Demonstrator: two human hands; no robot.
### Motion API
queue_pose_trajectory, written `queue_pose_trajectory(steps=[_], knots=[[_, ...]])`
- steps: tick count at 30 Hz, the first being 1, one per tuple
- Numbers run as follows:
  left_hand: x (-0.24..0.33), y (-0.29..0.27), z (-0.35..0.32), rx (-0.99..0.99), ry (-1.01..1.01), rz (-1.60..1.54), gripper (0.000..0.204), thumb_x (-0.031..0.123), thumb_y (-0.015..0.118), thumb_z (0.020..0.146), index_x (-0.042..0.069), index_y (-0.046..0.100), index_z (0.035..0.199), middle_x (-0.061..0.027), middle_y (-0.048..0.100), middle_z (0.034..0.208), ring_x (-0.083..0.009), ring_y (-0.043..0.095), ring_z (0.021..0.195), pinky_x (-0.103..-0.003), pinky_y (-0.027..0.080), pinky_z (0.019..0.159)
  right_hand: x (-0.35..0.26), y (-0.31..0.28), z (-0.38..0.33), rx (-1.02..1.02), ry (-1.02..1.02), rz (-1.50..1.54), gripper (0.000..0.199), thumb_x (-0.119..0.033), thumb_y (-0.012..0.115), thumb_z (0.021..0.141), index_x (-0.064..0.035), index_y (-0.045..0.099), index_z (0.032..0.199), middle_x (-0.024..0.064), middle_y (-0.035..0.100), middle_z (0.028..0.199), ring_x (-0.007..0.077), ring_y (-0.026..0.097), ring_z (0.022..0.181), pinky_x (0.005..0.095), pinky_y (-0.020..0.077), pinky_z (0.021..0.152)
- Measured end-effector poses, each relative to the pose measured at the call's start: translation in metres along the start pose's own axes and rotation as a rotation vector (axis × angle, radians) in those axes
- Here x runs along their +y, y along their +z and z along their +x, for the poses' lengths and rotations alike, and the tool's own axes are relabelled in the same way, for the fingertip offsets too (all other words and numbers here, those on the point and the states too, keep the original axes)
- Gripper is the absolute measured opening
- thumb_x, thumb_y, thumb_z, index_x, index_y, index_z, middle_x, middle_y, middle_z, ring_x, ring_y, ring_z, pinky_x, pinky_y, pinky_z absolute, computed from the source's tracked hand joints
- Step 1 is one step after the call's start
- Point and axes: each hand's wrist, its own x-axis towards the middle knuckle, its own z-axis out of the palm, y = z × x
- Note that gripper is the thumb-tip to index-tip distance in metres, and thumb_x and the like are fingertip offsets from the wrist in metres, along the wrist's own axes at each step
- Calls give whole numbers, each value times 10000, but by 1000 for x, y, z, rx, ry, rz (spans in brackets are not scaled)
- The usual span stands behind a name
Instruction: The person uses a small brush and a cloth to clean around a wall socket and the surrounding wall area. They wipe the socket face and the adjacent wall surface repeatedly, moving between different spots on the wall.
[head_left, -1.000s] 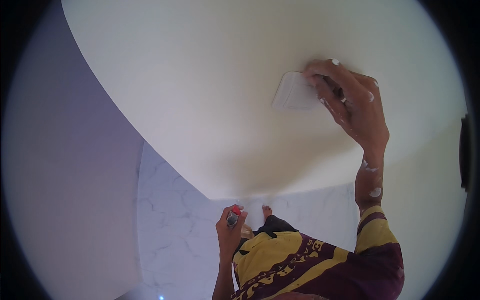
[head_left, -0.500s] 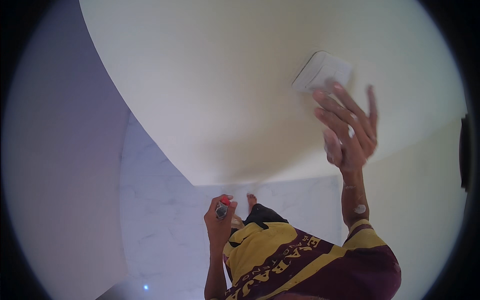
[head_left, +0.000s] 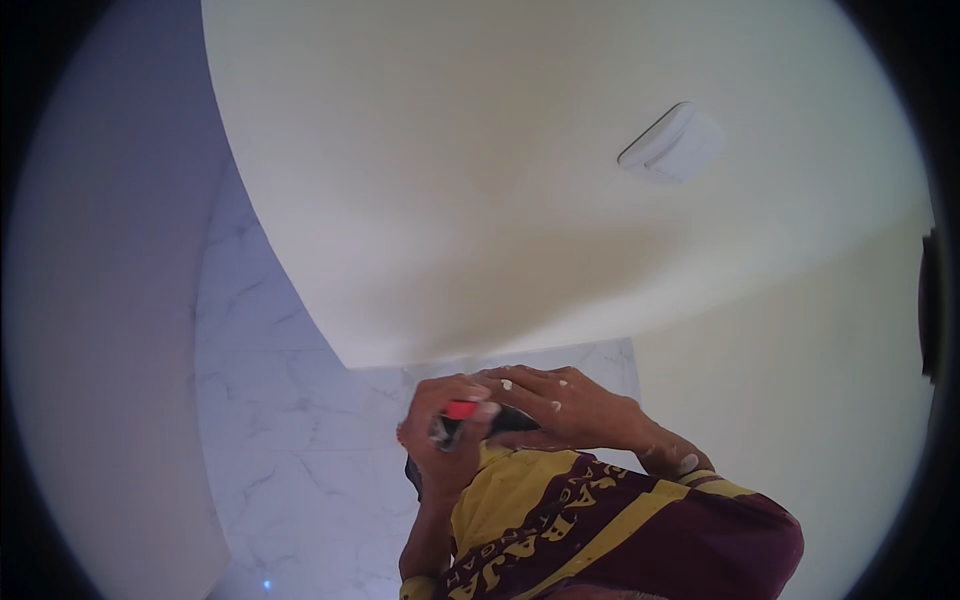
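- Left hand grips a red-and-dark object.
- Right hand just beside it; grip cannot be told.
- Step appears 2-handed handling; next move calls for steady hold.

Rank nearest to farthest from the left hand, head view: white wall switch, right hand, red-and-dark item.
1. Red-and-dark item: in the left hand.
2. Right hand: beside it, to the right.
3. White wall switch: upper right.
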Motion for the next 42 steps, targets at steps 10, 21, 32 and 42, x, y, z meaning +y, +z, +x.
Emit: queue_pose_trajectory(steps=[10,21,32,42], knots=[[-20,128,31,204,138,-90,391,401,681,1029,48,553,1136,-82,640,830,-107,548,610,-242,447,577,77,-161,-43,1051,-71,-130,553,-39,751,864,25,602,1393,187,585,1501,304,529,1411,445,467,1149],[-83,254,54,264,-132,-43,100,94,637,978,46,575,1041,-62,608,783,-51,467,532,-216,365,455,170,-272,-74,1058,-422,-265,127,-95,674,982,3,655,1060,186,648,1308,325,659,1177,439,583,1002],[2,37,-7,272,-130,-4,75,89,648,995,16,631,990,-108,692,843,-85,570,566,-215,407,489,25,-112,-47,916,-272,-8,93,-27,700,942,-27,737,1027,166,700,1325,328,669,1221,410,559,1022],[89,12,30,487,-36,202,127,31,674,970,-13,692,1088,-149,761,936,-78,588,608,-217,464,550,4,13,51,151,-354,419,347,-12,727,874,-111,671,1202,45,658,1366,277,738,986,406,612,796]])
